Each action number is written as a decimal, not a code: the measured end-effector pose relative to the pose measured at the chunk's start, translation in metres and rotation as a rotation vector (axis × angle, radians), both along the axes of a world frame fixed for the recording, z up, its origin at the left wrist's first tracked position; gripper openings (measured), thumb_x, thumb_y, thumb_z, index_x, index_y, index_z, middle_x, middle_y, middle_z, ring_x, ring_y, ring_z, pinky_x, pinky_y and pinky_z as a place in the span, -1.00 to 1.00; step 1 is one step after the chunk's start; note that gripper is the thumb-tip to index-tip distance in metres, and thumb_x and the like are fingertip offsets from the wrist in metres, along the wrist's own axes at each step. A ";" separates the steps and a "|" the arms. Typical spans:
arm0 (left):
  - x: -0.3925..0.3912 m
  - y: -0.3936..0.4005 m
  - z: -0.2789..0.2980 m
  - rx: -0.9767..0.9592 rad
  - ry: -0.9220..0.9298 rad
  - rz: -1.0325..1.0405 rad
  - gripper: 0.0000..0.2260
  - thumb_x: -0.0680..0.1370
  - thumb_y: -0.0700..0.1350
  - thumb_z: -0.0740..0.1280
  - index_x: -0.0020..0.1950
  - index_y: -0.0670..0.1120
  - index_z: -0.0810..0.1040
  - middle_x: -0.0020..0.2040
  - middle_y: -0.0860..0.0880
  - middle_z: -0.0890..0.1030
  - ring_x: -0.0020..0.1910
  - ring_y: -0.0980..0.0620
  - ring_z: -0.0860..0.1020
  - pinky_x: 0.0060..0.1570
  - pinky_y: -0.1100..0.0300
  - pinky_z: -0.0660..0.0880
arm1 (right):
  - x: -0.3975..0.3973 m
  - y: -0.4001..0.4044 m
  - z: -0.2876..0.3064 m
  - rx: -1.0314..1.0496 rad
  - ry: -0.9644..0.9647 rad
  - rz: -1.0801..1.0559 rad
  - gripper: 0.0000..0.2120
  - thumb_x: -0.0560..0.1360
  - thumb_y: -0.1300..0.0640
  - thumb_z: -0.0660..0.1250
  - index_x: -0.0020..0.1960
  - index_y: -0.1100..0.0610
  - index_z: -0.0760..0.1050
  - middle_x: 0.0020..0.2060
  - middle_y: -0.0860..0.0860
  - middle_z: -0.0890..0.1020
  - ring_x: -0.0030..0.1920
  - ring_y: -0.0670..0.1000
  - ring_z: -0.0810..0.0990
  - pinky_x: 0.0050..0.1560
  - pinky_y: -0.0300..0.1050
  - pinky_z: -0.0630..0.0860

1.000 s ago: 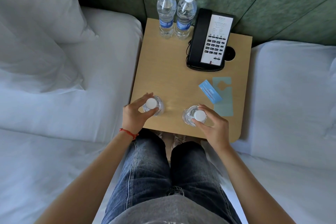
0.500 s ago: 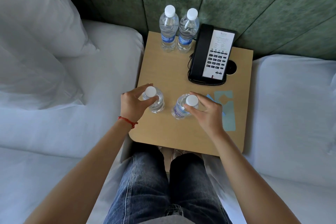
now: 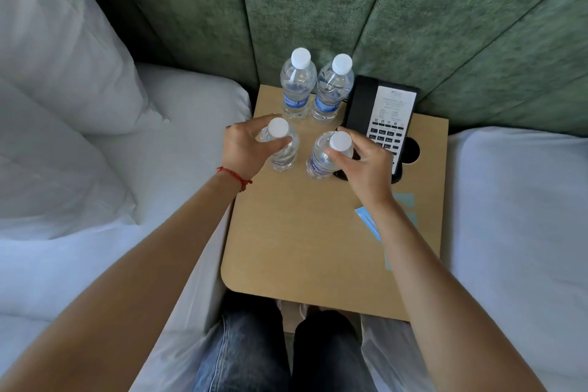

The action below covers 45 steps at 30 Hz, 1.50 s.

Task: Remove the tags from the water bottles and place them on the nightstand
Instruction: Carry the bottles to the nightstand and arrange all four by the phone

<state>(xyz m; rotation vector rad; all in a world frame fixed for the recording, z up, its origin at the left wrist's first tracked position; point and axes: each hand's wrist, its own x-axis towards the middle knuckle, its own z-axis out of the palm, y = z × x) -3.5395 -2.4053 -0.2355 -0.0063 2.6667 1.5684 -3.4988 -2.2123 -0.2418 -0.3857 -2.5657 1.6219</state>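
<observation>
Two clear water bottles with white caps are in my hands over the wooden nightstand (image 3: pixel 296 242). My left hand (image 3: pixel 243 149) grips the neck of the left bottle (image 3: pixel 283 153). Beside it, my right hand (image 3: pixel 366 165) grips the neck of the right bottle (image 3: pixel 324 159). Two more bottles (image 3: pixel 297 86) (image 3: pixel 332 89) stand upright at the back of the nightstand, just beyond the held pair. A blue tag (image 3: pixel 369 223) and a pale green tag (image 3: pixel 409 200) lie flat on the right side of the nightstand, partly hidden by my right forearm.
A black telephone (image 3: pixel 381 114) with a white keypad card lies at the back right, close to my right hand, with a round hole (image 3: pixel 412 151) in the tabletop beside it. White beds flank the nightstand. A green padded headboard (image 3: pixel 318 9) stands behind.
Both hands have carried their bottles from the nightstand's front edge toward the back, close to the standing pair. The view has tilted upward.
</observation>
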 end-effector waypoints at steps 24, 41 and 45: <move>-0.025 0.009 -0.018 -0.061 -0.083 -0.094 -0.51 0.30 -0.16 0.53 0.20 -0.11 0.53 0.07 0.02 0.59 0.05 0.12 0.50 0.03 0.50 0.37 | -0.022 -0.001 -0.019 0.052 -0.047 0.087 -0.42 0.27 0.12 0.54 0.24 0.20 0.47 0.15 0.09 0.60 0.16 -0.02 0.54 0.21 -0.20 0.42; -0.038 0.005 -0.022 -0.063 -0.203 -0.286 -0.48 0.35 -0.20 0.49 0.29 -0.11 0.46 0.18 -0.07 0.57 0.16 0.02 0.50 0.12 0.33 0.36 | -0.017 -0.003 -0.025 0.073 -0.071 0.099 -0.40 0.28 0.08 0.54 0.25 0.17 0.44 0.14 0.05 0.59 0.15 -0.02 0.53 0.18 -0.16 0.45; -0.026 0.004 -0.029 0.070 -0.251 -0.208 -0.40 0.32 -0.22 0.51 0.32 -0.05 0.40 0.18 0.04 0.52 0.17 0.10 0.46 0.11 0.37 0.40 | -0.015 0.002 -0.033 0.019 -0.100 0.133 -0.31 0.27 0.09 0.55 0.33 0.14 0.37 0.24 0.07 0.53 0.26 0.01 0.48 0.29 0.01 0.41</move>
